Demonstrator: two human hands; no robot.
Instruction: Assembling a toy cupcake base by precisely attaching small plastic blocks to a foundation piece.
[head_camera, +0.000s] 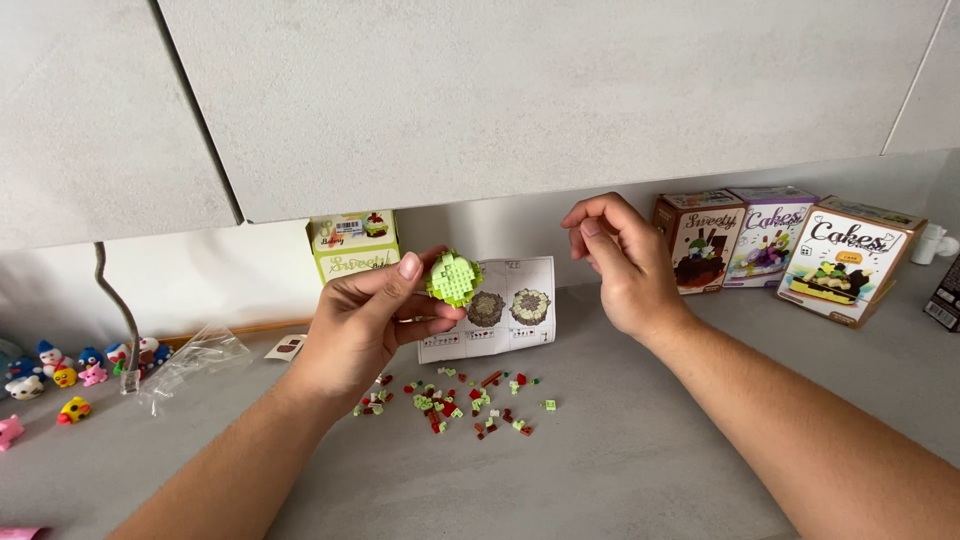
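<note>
Round green micro-brick disc (455, 278) is pinched between thumb and fingers of left hand (365, 325), raised above grey counter (640, 440). Right hand (615, 262) is held with fingertips closed together; whether a brick is pinched cannot be told. Loose bricks (455, 395) lie below, before instruction sheet (490, 308). Disc best kept steady and level while pieces are pressed.
</note>
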